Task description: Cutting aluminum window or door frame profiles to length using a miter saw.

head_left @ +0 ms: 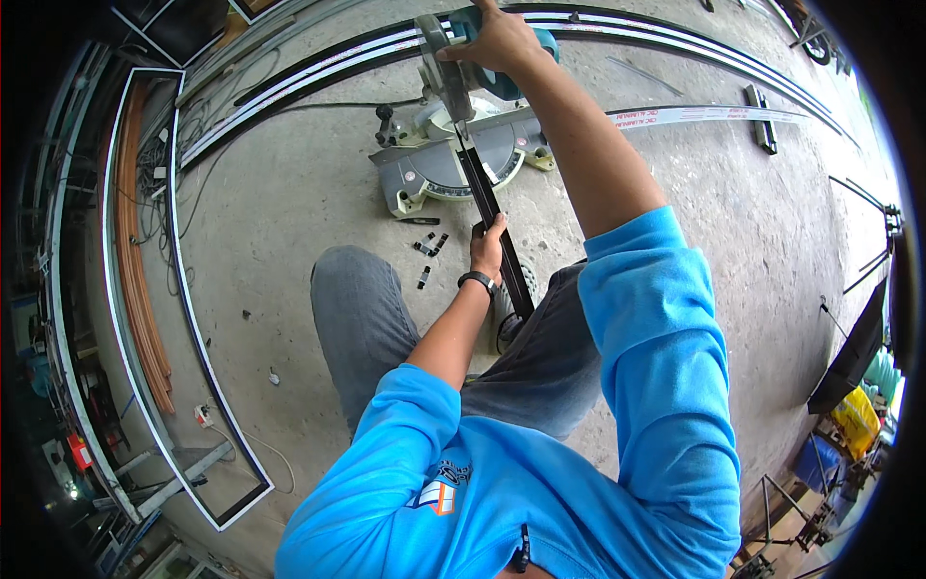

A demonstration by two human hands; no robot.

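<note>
A mitre saw [415, 172] with a grey base and a teal motor housing stands on the concrete floor in front of me. My right hand [502, 43] is closed around the handle at the top of the saw head. Under the blade guard [446, 72] lies one end of a long black metal profile [513, 273], which slants back toward my knees. My left hand [489, 249] grips this profile short of the saw base. Several small black cut pieces [424, 278] are on the floor left of that hand. The blade's edge is mostly hidden by the guard.
Long black-and-white profiles [318, 75] lie across the floor behind the saw. A film-covered strip [675, 117] extends right of it, near a short black block [762, 121]. On the left are a rectangular frame [203, 347], brown bars [130, 241] and loose cables [198, 188].
</note>
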